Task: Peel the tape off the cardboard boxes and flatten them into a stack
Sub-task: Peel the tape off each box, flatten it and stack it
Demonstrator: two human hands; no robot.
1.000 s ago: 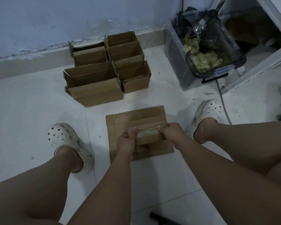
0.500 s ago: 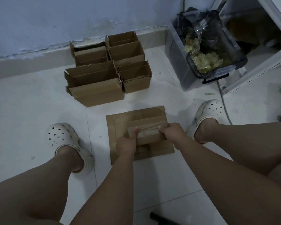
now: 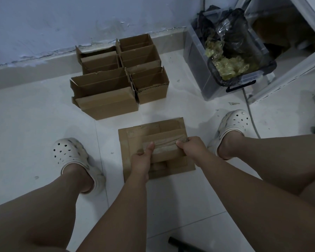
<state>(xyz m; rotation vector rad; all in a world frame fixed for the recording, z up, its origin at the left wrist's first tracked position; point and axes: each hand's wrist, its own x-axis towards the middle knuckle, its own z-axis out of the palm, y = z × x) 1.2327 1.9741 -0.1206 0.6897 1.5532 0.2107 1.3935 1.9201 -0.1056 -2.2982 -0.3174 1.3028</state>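
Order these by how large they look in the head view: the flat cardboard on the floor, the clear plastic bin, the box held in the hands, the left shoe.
1. clear plastic bin
2. flat cardboard, close to the bin, so the order is unsure
3. held box, partly hidden by the hands
4. left shoe, close to the box in size, so the order is unsure

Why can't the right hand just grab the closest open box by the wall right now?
Probably it could, but not yet. The right hand is busy gripping the taped box with the left hand. The floor between it and the nearest open box looks clear, so letting go and leaning forward should do.
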